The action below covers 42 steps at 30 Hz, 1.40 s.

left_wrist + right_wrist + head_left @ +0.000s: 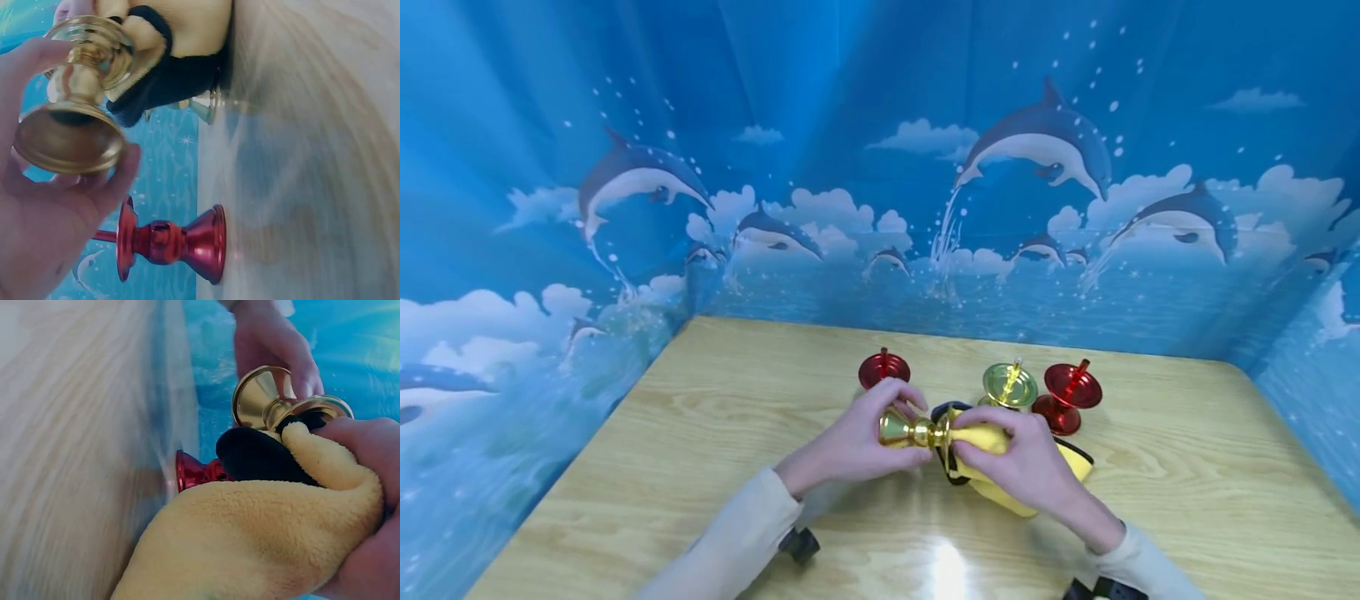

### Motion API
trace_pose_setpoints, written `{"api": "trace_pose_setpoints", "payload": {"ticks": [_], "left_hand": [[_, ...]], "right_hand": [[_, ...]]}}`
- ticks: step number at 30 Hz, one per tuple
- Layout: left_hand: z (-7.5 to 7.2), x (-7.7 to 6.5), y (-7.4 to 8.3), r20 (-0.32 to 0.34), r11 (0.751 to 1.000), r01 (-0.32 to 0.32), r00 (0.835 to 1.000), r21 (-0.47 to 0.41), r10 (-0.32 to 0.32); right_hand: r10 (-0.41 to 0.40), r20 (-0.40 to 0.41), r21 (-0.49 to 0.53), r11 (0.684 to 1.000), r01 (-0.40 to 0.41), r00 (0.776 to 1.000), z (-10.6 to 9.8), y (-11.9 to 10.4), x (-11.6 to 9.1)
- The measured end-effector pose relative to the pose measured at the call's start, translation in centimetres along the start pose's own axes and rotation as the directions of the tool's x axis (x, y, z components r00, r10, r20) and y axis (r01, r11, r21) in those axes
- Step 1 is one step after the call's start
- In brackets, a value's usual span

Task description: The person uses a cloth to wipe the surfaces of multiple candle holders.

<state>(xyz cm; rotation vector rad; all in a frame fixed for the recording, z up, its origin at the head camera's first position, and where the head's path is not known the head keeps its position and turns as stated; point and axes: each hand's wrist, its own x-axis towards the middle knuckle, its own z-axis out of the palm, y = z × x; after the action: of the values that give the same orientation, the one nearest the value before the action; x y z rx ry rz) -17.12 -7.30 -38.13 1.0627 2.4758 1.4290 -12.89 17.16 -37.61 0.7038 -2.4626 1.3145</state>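
My left hand (pixel 857 437) grips a shiny gold candlestick (pixel 917 431) around its foot and stem, tilted on its side above the table. In the left wrist view the hollow underside of its base (pixel 75 140) faces the camera. My right hand (pixel 1033 462) pinches a fluffy yellow cloth (pixel 250 531) with black edging against the candlestick's dish. Part of the cloth hangs down below the right hand. The dish is partly covered by cloth in the right wrist view.
A red candlestick (pixel 883 369) stands just beyond my left hand. Behind my right hand are a gold-green candlestick (pixel 1009 383) and another red candlestick (pixel 1072 387), side by side. The wooden table (pixel 722 417) meets a blue dolphin-print curtain (pixel 850 167) at the back and sides.
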Motion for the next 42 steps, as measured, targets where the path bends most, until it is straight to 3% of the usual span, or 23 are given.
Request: {"api": "trace_pose_setpoints", "payload": {"ticks": [3,5,8,11,13,14,16,19,22,24,25,27,30,31,33,38,40,42], "left_hand": [[0.0,-0.3,-0.2,-0.025,0.999,0.002,1.0,-0.042,-0.003],[0.1,-0.3,-0.2,-0.022,0.997,0.027,0.999,-0.077,-0.029],[0.3,-0.3,-0.3,0.02,0.973,0.128,0.992,-0.194,-0.127],[0.4,-0.3,-0.1,0.102,0.921,0.278,0.96,-0.274,-0.26],[0.3,-0.3,0.0,0.142,0.899,0.348,0.937,-0.267,-0.321],[0.3,-0.3,0.0,0.149,0.903,0.355,0.933,-0.243,-0.327],[0.2,-0.4,-0.1,0.16,0.913,0.335,0.939,-0.231,-0.304],[0.3,-0.5,-0.2,0.11,0.951,0.233,0.971,-0.203,-0.215],[0.5,-0.6,-0.3,0.049,0.979,0.139,0.99,-0.147,-0.133],[0.7,-0.6,-0.3,0.021,0.985,0.14,0.99,-0.097,-0.138],[0.8,-0.6,-0.3,0.013,0.984,0.162,0.987,-0.075,-0.161],[0.9,-0.5,-0.3,0.024,0.964,0.25,0.968,-0.094,-0.249],[1.0,-0.4,-0.4,0.108,0.883,0.423,0.906,-0.205,-0.409],[0.9,-0.4,-0.4,0.13,0.862,0.452,0.892,-0.229,-0.434],[0.9,-0.5,-0.5,0.164,0.839,0.478,0.878,-0.259,-0.449],[0.9,-0.9,-0.5,0.085,0.91,0.336,0.942,-0.244,-0.325],[0.9,-0.8,-0.5,0.047,0.924,0.305,0.952,-0.231,-0.303],[1.0,-0.4,-0.4,0.044,0.913,0.329,0.944,-0.241,-0.328]], "right_hand": [[0.147,0.015,0.054,0.988,-0.147,0.989,-0.5,-0.2,0.2],[0.169,0.012,0.068,0.983,-0.17,0.986,-0.7,-0.2,0.2],[0.04,-0.004,0.036,0.999,-0.04,0.999,-0.7,0.2,0.1],[-0.155,-0.015,-0.035,0.987,0.154,0.988,-0.4,0.7,-0.1],[-0.242,-0.018,-0.071,0.968,0.24,0.97,-0.3,0.9,-0.2],[-0.249,-0.019,-0.073,0.966,0.247,0.968,-0.3,1.0,-0.3],[-0.203,-0.026,-0.057,0.978,0.201,0.979,-0.4,1.0,-0.4],[-0.008,-0.012,-0.001,1.0,0.008,1.0,-0.9,0.5,-0.4],[0.157,0.003,0.039,0.987,-0.157,0.988,-1.3,0.1,-0.2],[0.167,0.002,0.033,0.985,-0.167,0.986,-1.3,-0.1,-0.2],[0.121,-0.005,0.011,0.993,-0.121,0.993,-1.1,0.0,-0.2],[-0.016,-0.019,-0.049,0.999,0.015,1.0,-0.6,0.1,-0.3],[-0.229,-0.032,-0.14,0.965,0.223,0.973,0.1,0.5,-0.4],[-0.27,-0.035,-0.158,0.952,0.262,0.962,0.2,0.5,-0.5],[-0.285,-0.037,-0.157,0.948,0.276,0.958,0.3,0.6,-0.5],[-0.093,-0.054,-0.067,0.994,0.09,0.994,-0.1,0.5,-0.5],[-0.064,-0.066,-0.05,0.997,0.06,0.996,-0.1,0.4,-0.5],[-0.125,-0.077,-0.077,0.99,0.119,0.989,0.1,0.5,-0.4]]}}
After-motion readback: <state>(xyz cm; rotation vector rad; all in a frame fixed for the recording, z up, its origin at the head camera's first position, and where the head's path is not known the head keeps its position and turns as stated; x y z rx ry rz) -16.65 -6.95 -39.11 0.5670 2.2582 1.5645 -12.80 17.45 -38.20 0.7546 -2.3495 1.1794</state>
